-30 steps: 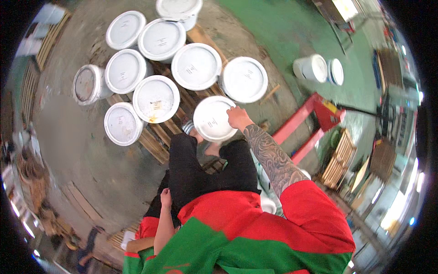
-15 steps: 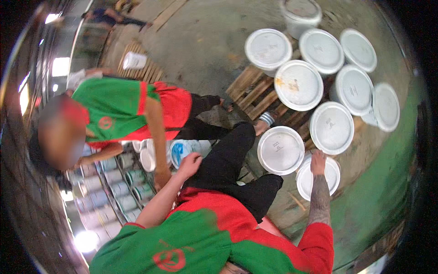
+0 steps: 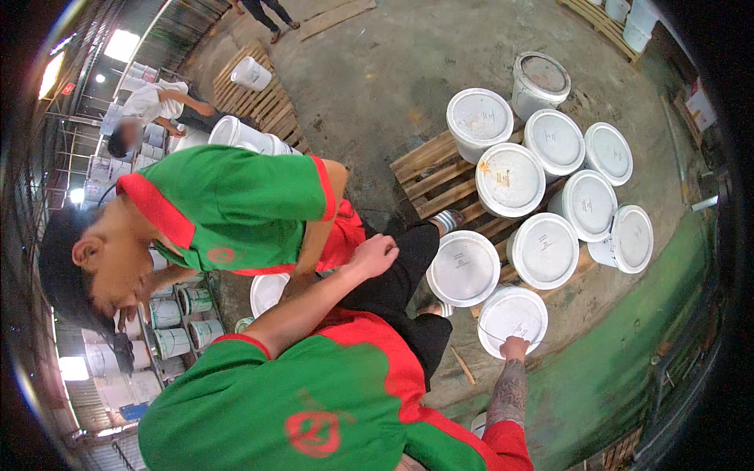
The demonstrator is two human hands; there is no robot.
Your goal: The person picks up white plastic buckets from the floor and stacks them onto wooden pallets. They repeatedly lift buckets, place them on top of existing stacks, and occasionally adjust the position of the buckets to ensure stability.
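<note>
My right hand (image 3: 514,348) is closed round the thin wire handle of a white lidded bucket (image 3: 512,315), at the near right end of a group of buckets. The handle lies across the front of the lid, and my fingers partly cover it. My left hand (image 3: 375,256) is held over my dark-trousered thigh with its fingers loosely bent, and I see nothing in it. Just beyond the held bucket stand two more lidded buckets, one at its left (image 3: 463,268) and another farther right (image 3: 543,251).
Several white buckets stand on and around a wooden pallet (image 3: 432,177). A co-worker in a green and red shirt (image 3: 236,200) bends close at my left. Another person in white (image 3: 149,106) stoops farther back. Shelves of buckets (image 3: 169,341) line the left side.
My view has swung, so the buckets appear shifted. My right hand has gone from lying over the near bucket's lid to gripping its wire handle. The co-worker appears closer and bent lower.
</note>
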